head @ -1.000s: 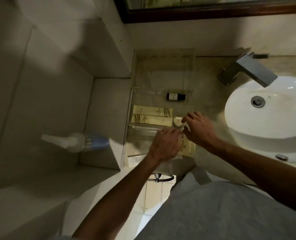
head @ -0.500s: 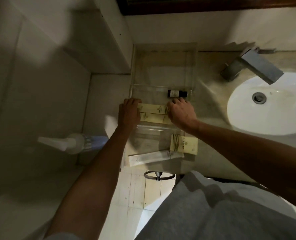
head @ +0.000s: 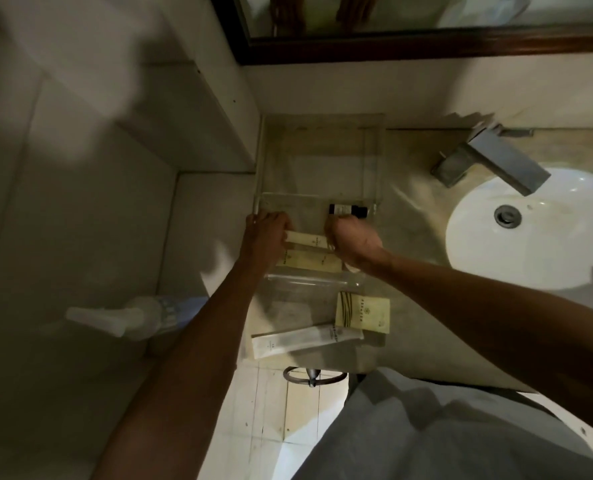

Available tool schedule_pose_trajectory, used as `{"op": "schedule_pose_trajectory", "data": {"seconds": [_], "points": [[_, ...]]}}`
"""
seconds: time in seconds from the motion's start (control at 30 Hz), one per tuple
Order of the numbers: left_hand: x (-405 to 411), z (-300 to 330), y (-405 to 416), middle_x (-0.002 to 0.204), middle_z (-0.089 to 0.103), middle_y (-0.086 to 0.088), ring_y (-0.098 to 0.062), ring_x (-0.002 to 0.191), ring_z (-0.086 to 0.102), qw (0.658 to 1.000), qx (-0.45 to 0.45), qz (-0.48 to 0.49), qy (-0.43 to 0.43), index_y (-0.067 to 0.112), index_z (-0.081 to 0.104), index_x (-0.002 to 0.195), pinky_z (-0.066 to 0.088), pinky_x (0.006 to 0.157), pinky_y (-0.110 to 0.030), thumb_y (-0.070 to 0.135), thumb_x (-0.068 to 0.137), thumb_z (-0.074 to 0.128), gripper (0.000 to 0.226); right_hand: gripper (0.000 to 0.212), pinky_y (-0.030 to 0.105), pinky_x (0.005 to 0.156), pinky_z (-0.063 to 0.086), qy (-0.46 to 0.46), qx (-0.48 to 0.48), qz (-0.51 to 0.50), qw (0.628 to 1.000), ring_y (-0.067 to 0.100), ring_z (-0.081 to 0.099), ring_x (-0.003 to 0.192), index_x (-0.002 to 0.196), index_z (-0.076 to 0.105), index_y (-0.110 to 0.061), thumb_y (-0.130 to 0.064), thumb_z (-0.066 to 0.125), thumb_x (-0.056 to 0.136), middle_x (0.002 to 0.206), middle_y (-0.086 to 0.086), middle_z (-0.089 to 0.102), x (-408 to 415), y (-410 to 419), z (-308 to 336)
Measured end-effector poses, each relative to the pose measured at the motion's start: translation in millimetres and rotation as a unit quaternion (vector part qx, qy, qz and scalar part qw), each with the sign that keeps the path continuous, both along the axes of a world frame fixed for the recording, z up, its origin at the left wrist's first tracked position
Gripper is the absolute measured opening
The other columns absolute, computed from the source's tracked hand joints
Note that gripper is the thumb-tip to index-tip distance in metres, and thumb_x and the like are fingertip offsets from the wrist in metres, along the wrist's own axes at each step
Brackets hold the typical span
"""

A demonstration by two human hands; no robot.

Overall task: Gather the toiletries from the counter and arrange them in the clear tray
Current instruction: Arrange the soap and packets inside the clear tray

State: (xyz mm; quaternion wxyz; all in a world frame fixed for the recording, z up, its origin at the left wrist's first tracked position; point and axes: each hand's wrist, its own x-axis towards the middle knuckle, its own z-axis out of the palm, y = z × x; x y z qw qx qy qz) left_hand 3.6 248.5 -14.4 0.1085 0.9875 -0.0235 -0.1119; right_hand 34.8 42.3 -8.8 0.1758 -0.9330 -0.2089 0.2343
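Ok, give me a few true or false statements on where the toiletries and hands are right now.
1. Both hands, left hand and right hand, are at the ends of a cream box in the clear tray. True.
2. The small dark bottle lies in the sink. False: it lies in the tray.
3. A white tube lies on the counter, outside the tray. True.
4. The cream sachet is in the right hand. False: it lies on the counter by the tube.

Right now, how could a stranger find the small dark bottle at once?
Start at the white sink and go left to the clear tray. The small dark bottle lies on its side there, beyond the right hand, the only dark item among pale packets.
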Motion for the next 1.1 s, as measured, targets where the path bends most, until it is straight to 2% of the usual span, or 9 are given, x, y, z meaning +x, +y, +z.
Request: {"op": "schedule_pose_trajectory", "data": {"seconds": [0.27, 0.53, 0.6, 0.67, 0.7, 0.77, 0.87, 0.97, 1.1], "points": [[8.8, 9.9, -21.4, 0.103, 0.064, -0.009, -0.027, 0.099, 0.056, 0.996, -0.062, -0.047, 0.049, 0.013, 0.067, 0.103, 0.046, 0.081, -0.038, 0.020, 0.095, 0.052, 0.018, 0.017, 0.033, 0.082, 0.050, -0.033, 0.024, 0.031, 0.999, 0.018, 0.051, 0.101, 0.102, 0.063, -0.020, -0.033, 0.061, 0.093, 0.113, 0.004, 0.054, 23.5, -27.5, 13.8], [-10.7, 15.1, -52.1, 0.089, 0.065, -0.012, -0.024, 0.079, 0.063, 0.952, -0.197, 0.206, 0.109, 0.004, 0.064, 0.094, 0.053, 0.070, -0.036, 0.019, 0.097, 0.051, 0.019, 0.045, 0.040, 0.092, 0.048, -0.199, -0.051, 0.074, 0.976, 0.023, 0.053, 0.108, 0.133, 0.048, -0.015, -0.041, 0.042, 0.097, 0.128, 0.009, 0.052, 32.7, -74.2, 23.7], [-14.9, 16.1, -58.2, 0.088, 0.067, -0.014, -0.022, 0.073, 0.066, 0.883, -0.301, 0.341, 0.115, 0.000, 0.063, 0.100, 0.056, 0.063, -0.033, 0.016, 0.098, 0.050, 0.021, 0.045, 0.041, 0.092, 0.048, -0.204, -0.080, 0.083, 0.972, 0.025, 0.054, 0.109, 0.133, 0.048, -0.015, -0.041, 0.041, 0.098, 0.129, 0.011, 0.053, 33.0, -83.9, 21.9], [-16.5, 17.9, -63.3, 0.091, 0.068, -0.021, -0.024, 0.071, 0.070, 0.736, -0.459, 0.470, 0.165, -0.008, 0.060, 0.107, 0.058, 0.056, -0.029, 0.015, 0.100, 0.046, 0.027, 0.044, 0.042, 0.093, 0.048, -0.199, -0.099, 0.084, 0.971, 0.026, 0.055, 0.109, 0.132, 0.049, -0.014, -0.042, 0.043, 0.099, 0.128, 0.012, 0.054, 31.1, -90.5, 20.7], [-16.8, 18.4, -64.4, 0.091, 0.068, -0.023, -0.025, 0.071, 0.070, 0.699, -0.491, 0.482, 0.197, -0.008, 0.059, 0.105, 0.058, 0.056, -0.029, 0.018, 0.101, 0.044, 0.030, 0.044, 0.042, 0.093, 0.048, -0.195, -0.104, 0.084, 0.972, 0.027, 0.055, 0.110, 0.132, 0.050, -0.014, -0.042, 0.043, 0.099, 0.128, 0.013, 0.054, 29.1, -93.2, 20.3], [-19.4, 18.4, -64.8, 0.084, 0.069, -0.020, -0.026, 0.065, 0.068, 0.761, -0.438, 0.424, 0.224, -0.003, 0.063, 0.092, 0.059, 0.060, -0.033, 0.027, 0.099, 0.045, 0.036, 0.045, 0.042, 0.094, 0.048, -0.186, -0.112, 0.084, 0.973, 0.027, 0.054, 0.111, 0.132, 0.051, -0.013, -0.042, 0.044, 0.098, 0.129, 0.013, 0.054, 24.1, -97.4, 19.8], [-20.3, 17.0, -50.0, 0.082, 0.070, -0.011, -0.026, 0.072, 0.067, 0.969, -0.125, 0.199, 0.075, 0.005, 0.067, 0.084, 0.057, 0.065, -0.037, 0.032, 0.093, 0.053, 0.031, 0.048, 0.043, 0.096, 0.048, -0.177, -0.124, 0.084, 0.973, 0.028, 0.054, 0.114, 0.135, 0.049, -0.013, -0.042, 0.047, 0.098, 0.132, 0.014, 0.054, 18.0, -99.7, 19.8], [-11.5, 21.7, -32.3, 0.110, 0.059, -0.007, -0.026, 0.094, 0.060, 0.998, 0.013, 0.065, -0.022, 0.013, 0.057, 0.110, 0.050, 0.072, -0.037, 0.033, 0.086, 0.066, 0.032, 0.050, 0.043, 0.098, 0.047, -0.174, -0.134, 0.082, 0.972, 0.028, 0.053, 0.116, 0.137, 0.048, -0.012, -0.043, 0.048, 0.097, 0.133, 0.014, 0.053, 13.6, -101.1, 20.5], [1.9, 10.9, -16.2, 0.125, 0.055, -0.011, -0.030, 0.111, 0.055, 0.986, 0.143, 0.018, 0.082, 0.012, 0.049, 0.125, 0.044, 0.087, -0.041, 0.051, 0.078, 0.070, 0.064, 0.049, 0.044, 0.100, 0.046, -0.171, -0.134, 0.073, 0.973, 0.029, 0.052, 0.118, 0.137, 0.048, -0.012, -0.042, 0.048, 0.098, 0.135, 0.015, 0.052, 7.3, -101.6, 22.0]]}}
